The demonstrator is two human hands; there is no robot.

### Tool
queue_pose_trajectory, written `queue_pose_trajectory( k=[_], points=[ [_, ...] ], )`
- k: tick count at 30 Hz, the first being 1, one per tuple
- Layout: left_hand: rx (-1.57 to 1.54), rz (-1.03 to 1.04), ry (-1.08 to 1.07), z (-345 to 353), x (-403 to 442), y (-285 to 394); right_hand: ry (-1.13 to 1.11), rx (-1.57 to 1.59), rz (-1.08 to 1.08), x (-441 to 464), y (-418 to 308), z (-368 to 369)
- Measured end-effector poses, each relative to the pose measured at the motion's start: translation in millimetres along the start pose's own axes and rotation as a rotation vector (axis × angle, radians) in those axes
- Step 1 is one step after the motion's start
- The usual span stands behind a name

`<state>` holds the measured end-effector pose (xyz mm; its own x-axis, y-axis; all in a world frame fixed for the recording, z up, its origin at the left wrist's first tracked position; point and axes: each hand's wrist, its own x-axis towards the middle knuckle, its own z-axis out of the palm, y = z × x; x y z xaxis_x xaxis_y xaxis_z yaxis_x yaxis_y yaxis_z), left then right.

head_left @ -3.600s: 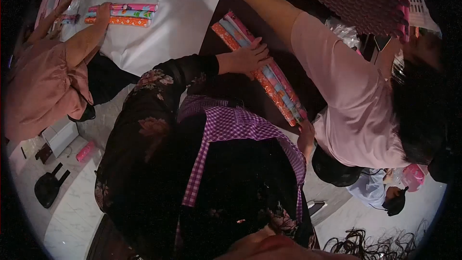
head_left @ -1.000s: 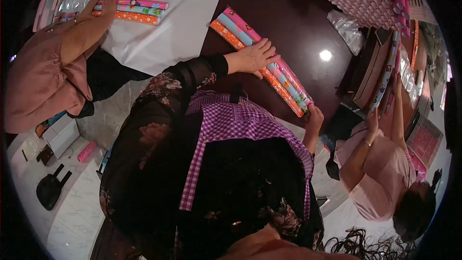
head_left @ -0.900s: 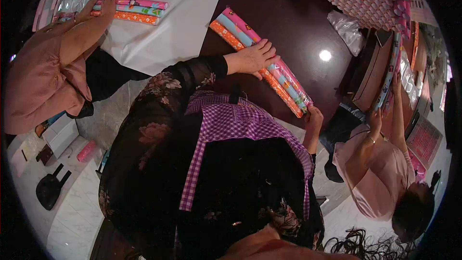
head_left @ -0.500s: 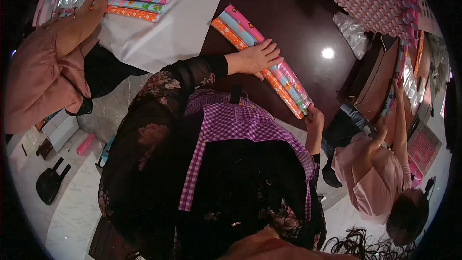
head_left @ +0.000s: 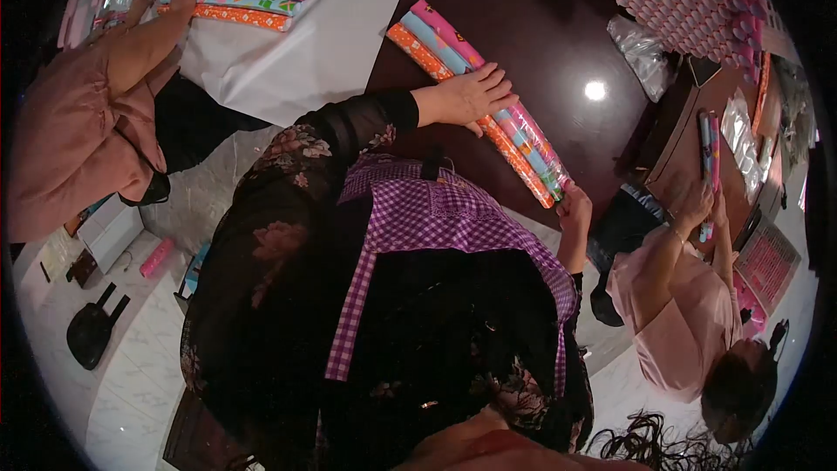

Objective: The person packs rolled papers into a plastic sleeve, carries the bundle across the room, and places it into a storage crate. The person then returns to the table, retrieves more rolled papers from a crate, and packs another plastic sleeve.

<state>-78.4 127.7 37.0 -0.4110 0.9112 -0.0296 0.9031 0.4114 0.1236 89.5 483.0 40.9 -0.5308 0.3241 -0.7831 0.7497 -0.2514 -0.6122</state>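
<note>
Three rolls of patterned wrapping paper (head_left: 443, 45), pink, light blue and orange, lie side by side at a slant on the dark table, with shiny clear film over at least their near part. My left hand (head_left: 471, 98) lies flat across their middle, fingers stretched out and slightly apart, thumb on the orange side. At the near right end, my right hand (head_left: 574, 205) is closed at the tip of the pink roll, its fingers pinching the end of the bundle. What exactly sits between those fingertips is partly hidden.
A person at left holds similar paper rolls (head_left: 231, 19) over a white sheet (head_left: 261, 78). Another person at right holds a pair of rolls (head_left: 708, 157). Clear plastic (head_left: 639, 57) lies on the dark table (head_left: 549, 9), near a large stack of rolls (head_left: 663, 0).
The bundle has shifted slightly up with my hands, which keep their places on it. The person at left now has both hands on their rolls; the person at right has brought rolls nearer.
</note>
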Motion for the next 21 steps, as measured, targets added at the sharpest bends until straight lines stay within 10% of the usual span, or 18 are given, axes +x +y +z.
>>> queue_pose_trajectory(
  k=[7,21],
  points=[
    [-0.067,-0.003,0.047,0,-2,0,0.231,-0.062,-0.33,-46,45,13],
    [-0.052,-0.025,-0.025,4,5,4,0.039,-0.049,-0.19,-48,66,10]
  ],
)
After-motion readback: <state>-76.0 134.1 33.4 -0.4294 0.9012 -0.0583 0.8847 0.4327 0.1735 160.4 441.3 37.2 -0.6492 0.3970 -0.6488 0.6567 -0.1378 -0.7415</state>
